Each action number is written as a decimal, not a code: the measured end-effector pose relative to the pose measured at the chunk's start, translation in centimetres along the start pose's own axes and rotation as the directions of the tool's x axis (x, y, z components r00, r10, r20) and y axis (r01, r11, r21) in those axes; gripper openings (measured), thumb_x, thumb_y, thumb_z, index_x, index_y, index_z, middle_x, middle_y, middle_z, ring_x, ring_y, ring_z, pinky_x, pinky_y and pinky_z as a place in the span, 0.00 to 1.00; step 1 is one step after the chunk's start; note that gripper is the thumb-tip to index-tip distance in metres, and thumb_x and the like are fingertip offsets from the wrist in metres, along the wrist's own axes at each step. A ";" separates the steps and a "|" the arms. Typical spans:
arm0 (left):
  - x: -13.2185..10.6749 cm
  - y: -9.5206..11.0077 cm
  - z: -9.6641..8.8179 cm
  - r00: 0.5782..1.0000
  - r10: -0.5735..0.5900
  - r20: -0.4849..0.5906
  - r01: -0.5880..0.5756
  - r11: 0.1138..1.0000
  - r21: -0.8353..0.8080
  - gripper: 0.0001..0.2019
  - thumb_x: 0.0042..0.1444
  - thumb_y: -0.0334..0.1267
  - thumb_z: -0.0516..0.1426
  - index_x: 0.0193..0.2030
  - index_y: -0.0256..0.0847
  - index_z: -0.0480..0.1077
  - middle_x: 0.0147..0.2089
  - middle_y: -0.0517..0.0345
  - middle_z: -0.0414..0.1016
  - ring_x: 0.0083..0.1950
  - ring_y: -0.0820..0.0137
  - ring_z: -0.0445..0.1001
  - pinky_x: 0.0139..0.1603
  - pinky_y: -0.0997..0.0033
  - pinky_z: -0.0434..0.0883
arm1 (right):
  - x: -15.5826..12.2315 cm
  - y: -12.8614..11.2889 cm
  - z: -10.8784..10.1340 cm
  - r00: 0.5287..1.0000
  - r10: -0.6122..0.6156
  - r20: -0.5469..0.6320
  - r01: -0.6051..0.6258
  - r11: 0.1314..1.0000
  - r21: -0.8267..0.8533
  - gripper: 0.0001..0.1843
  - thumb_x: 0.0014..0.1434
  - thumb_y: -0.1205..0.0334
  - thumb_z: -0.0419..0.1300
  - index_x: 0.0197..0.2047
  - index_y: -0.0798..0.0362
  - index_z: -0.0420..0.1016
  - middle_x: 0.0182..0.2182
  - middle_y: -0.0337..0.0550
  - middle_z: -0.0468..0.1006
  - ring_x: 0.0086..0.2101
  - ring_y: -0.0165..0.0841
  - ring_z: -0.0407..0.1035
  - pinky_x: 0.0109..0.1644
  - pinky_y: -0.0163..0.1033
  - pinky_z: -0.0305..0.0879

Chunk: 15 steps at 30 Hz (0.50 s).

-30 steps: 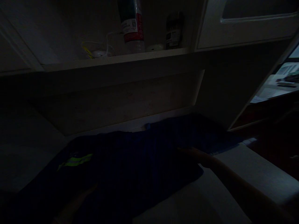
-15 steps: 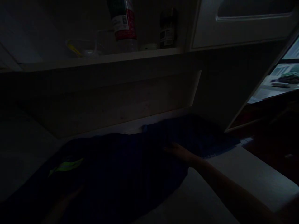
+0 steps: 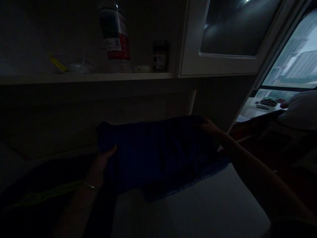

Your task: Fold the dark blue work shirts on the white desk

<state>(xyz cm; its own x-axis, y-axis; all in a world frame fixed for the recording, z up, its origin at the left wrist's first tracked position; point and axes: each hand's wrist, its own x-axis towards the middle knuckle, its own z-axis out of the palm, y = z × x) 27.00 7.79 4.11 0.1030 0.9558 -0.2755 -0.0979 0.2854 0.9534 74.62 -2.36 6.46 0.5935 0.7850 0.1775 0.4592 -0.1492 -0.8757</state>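
A dark blue piece of cloth (image 3: 143,148), perhaps a garment, is stretched between my two hands above the white surface (image 3: 193,205). My left hand (image 3: 102,162) grips its left end, thumb on top and the other fingers hidden behind; a bracelet circles that wrist. At the upper right corner, my right hand (image 3: 208,127) is closed on the same cloth. Below it lies more blue fabric with a frayed-looking lower edge (image 3: 185,186). Dark fabric with a yellow-green stripe (image 3: 49,195) rests at the lower left. The light is very dim.
Over the cloth runs a shelf (image 3: 86,77) holding a clear bottle with a red label (image 3: 116,39), a small dark jar (image 3: 159,56) and a clear item with a yellow strip (image 3: 58,62). A cabinet door (image 3: 223,62) hangs at right. Beyond is a window (image 3: 294,62) and a person (image 3: 302,109).
Both hands have raised the blue cloth, which was lying spread on the surface. My left hand has come up onto its left end; my right has moved to its upper right corner. The view has shifted right.
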 end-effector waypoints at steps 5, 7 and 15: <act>1.9 -8.8 7.0 0.964 -0.142 0.224 0.167 0.981 -0.101 0.23 0.51 0.39 0.65 0.54 0.40 0.71 0.49 0.47 0.80 0.46 0.58 0.80 0.52 0.54 0.75 | -0.7 7.4 -4.8 0.990 0.036 -0.133 -0.114 0.755 -0.646 0.27 0.56 0.63 0.60 0.59 0.59 0.68 0.52 0.61 0.74 0.49 0.47 0.71 0.51 0.52 0.68; 2.3 -13.6 7.8 0.929 -0.232 0.289 0.264 0.962 -0.075 0.21 0.53 0.37 0.63 0.55 0.39 0.70 0.52 0.44 0.78 0.48 0.59 0.79 0.54 0.55 0.73 | -2.6 9.7 -3.6 0.982 -0.030 -0.188 -0.125 0.641 -0.757 0.27 0.60 0.63 0.55 0.62 0.60 0.65 0.57 0.65 0.69 0.54 0.53 0.66 0.53 0.60 0.64; 2.8 -19.3 5.0 0.907 -0.313 0.282 0.319 0.947 0.024 0.22 0.51 0.32 0.62 0.53 0.39 0.68 0.53 0.42 0.77 0.51 0.61 0.78 0.54 0.60 0.72 | -8.9 17.8 5.9 0.985 0.109 0.137 0.076 0.438 -0.896 0.27 0.68 0.51 0.39 0.67 0.38 0.58 0.69 0.42 0.54 0.66 0.47 0.46 0.64 0.70 0.39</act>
<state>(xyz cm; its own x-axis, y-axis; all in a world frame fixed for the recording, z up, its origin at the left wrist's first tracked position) 34.12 4.64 -14.46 0.4037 0.7573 -0.5133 -0.0362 0.5738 0.8182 73.63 -8.48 -13.32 0.5436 0.8391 0.0178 0.8385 -0.5439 0.0327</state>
